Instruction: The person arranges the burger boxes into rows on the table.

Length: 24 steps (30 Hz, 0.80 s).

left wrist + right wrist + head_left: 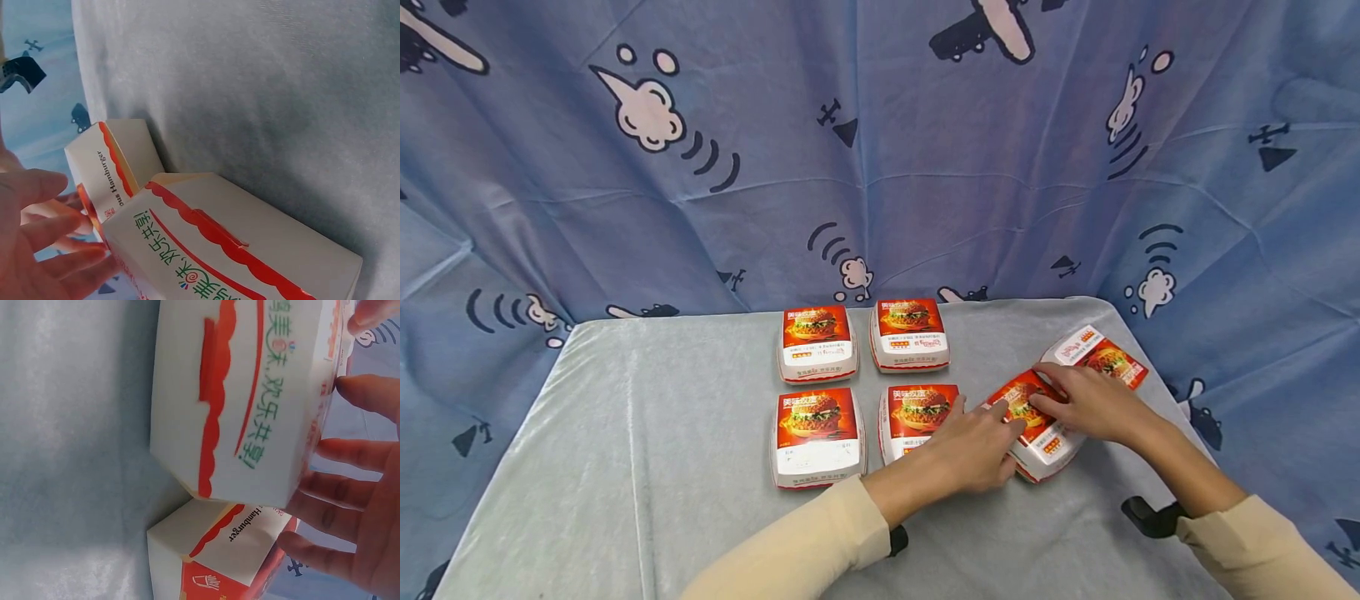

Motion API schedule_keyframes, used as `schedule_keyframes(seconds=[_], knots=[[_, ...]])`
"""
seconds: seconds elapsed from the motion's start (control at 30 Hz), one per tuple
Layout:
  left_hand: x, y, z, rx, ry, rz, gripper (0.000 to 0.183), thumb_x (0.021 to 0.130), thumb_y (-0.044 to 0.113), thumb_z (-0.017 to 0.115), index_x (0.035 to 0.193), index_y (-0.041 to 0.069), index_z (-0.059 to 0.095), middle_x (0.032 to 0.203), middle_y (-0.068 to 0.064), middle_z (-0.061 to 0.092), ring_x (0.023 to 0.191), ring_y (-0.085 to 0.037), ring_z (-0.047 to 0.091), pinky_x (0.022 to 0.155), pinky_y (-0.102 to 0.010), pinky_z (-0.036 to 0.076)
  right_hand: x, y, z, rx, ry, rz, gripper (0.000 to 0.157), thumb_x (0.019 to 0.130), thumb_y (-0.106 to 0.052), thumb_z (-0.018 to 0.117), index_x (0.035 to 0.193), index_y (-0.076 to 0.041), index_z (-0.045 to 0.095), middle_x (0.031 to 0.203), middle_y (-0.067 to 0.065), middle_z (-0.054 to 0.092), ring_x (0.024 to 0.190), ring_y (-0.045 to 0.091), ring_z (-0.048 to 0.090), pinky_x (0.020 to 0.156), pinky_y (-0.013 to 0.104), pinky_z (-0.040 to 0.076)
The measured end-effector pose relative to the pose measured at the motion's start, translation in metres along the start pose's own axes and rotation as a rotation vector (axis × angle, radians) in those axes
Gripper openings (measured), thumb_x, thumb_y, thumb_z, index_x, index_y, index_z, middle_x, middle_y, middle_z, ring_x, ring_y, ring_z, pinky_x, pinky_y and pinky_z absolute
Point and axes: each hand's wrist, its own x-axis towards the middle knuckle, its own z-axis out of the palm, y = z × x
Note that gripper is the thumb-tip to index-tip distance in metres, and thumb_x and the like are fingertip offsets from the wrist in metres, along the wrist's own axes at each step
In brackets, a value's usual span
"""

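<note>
A hamburger box [1051,448], white with a red burger picture on its lid, lies askew on the table between both hands. My left hand [973,450] reaches over its left side, fingertips at the lid's edge. From the right, my right hand [1088,403] has its fingertips on the lid, fingers loosely bent. Another hamburger box [1107,357] is turned at an angle just behind, partly covered by the right hand. The left forearm and hand hide part of a third hamburger box [919,408]. In the right wrist view, relaxed fingers [350,453] lie along the top of the large box [187,419].
Further left sit a front hamburger box [817,437] and two back ones, the left [817,343] and the right [910,335]. A grey cloth covers the table [700,467]. A blue patterned curtain [880,150] hangs behind.
</note>
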Motion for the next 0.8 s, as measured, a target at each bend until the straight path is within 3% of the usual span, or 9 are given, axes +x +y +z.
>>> schedule_keyframes(seconds=[0.37,0.6,0.8], knots=[[0.0013,-0.0014,-0.0019,-0.063,-0.049,-0.012,0.052,0.095,0.04,0.064,0.144,0.027,0.052,0.151,0.0,0.044,0.128,-0.017,0.054,0.114,-0.049,0.032,-0.0012,-0.0015,0.0003,-0.025,-0.014,0.029,0.064,0.093,-0.044,0.067,0.135,0.003,0.056,0.113,0.021,0.068,0.086,0.025,0.064,0.08,0.059,0.053],[0.001,-0.0015,0.0001,-0.025,-0.028,0.005,0.043,0.094,0.037,0.063,0.135,0.025,0.06,0.137,0.0,0.052,0.116,-0.014,0.06,0.112,-0.047,0.034,-0.0045,0.0008,-0.0017,0.027,-0.036,0.036,0.066,0.096,-0.046,0.062,0.138,0.004,0.053,0.118,0.022,0.066,0.09,0.027,0.062,0.082,0.059,0.052],[0.0007,-0.002,0.0004,-0.028,-0.043,-0.006,0.049,0.095,0.038,0.063,0.141,0.024,0.055,0.147,-0.003,0.047,0.125,-0.016,0.055,0.115,-0.045,0.031,-0.0049,0.0034,-0.003,0.075,-0.082,0.043,0.067,0.095,-0.044,0.064,0.139,0.005,0.049,0.12,0.023,0.064,0.094,0.029,0.061,0.084,0.06,0.051]])
